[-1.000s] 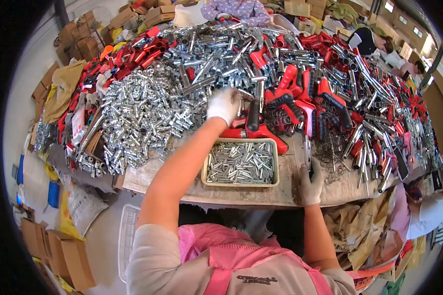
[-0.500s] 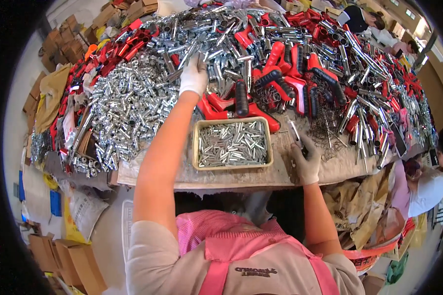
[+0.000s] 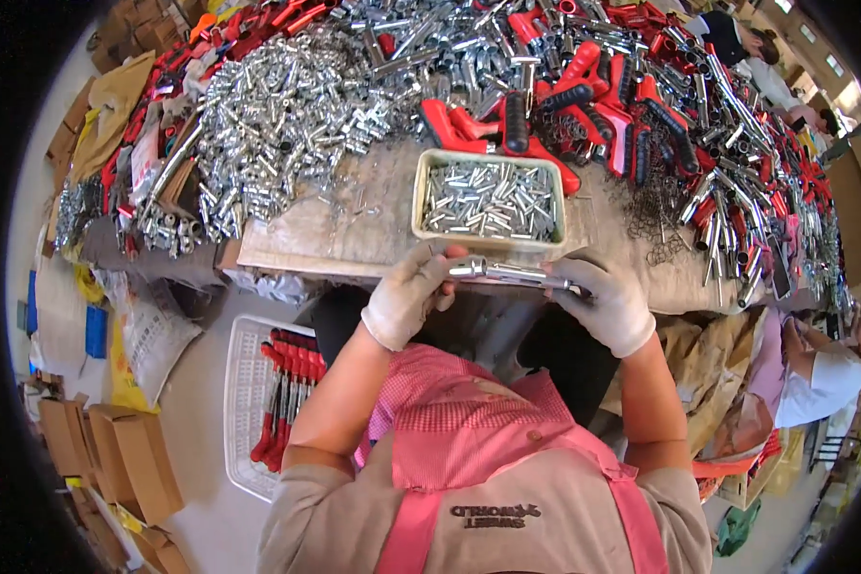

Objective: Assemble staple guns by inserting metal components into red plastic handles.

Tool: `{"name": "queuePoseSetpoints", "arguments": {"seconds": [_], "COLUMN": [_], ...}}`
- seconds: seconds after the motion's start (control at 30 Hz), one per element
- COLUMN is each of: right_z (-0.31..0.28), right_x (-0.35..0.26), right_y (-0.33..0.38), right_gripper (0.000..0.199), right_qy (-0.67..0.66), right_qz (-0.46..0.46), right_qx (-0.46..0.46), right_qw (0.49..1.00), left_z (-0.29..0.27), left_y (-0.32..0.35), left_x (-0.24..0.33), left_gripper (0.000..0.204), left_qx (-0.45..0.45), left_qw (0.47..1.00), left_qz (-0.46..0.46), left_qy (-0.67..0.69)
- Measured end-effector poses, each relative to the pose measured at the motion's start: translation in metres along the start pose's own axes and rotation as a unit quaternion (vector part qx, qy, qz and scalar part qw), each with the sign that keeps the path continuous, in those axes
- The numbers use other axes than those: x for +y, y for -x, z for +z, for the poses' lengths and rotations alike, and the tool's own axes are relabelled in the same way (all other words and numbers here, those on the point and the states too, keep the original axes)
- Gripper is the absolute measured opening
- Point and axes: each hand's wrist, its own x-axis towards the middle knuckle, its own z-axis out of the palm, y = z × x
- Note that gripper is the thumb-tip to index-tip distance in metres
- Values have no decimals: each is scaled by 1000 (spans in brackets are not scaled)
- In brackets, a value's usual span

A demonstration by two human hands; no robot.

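Both my hands wear pale gloves with greyed fingers and meet over the table's front edge. My left hand is closed around the left end of a shiny metal tube. Between thumb and fingers, my right hand grips a slimmer metal piece that lines up with the tube's right end; whether it sits inside the tube I cannot tell. Just beyond my hands stands a cream tray of small metal pins. Red pistol-shaped handles with black grips lie behind it.
Small silver fittings are heaped at the left of the table. Chrome tubes and thin wire springs lie to the right. Below left, a white basket holds several red-handled tools. Cardboard boxes stand on the floor.
My left hand has come back from the far pile to the front edge and now holds a tube. My right hand has moved nearer to me, meeting it. The view has shifted downward.
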Motion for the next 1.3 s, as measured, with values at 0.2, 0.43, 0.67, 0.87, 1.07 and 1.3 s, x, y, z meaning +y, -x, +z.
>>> {"name": "queuePoseSetpoints", "arguments": {"seconds": [0.2,0.43,0.67,0.87,1.07,1.3], "right_z": [2,22,3,16,15,24], "right_x": [-24,-35,-50,-37,-37,-47], "right_y": [6,15,-5,-4,6,18], "right_gripper": [27,29,28,25,30,35], "right_qy": [-2,-140,-95,-7,-33,-94], "right_qz": [-3,125,93,-12,-60,-27], "right_qx": [-53,-21,43,-54,-122,-131], "right_qw": [999,982,990,998,990,987], "left_z": [-18,-16,-23,-26,-37,-26], "left_y": [15,15,43,47,49,55], "left_x": [-11,-3,-6,-13,-10,-28], "left_gripper": [38,36,52,26,31,24], "left_qx": [-9,222,63,-63,-183,48], "left_qw": [994,873,996,979,884,995], "left_qz": [73,64,58,67,160,85], "left_qy": [-76,429,29,-183,-400,30]}}
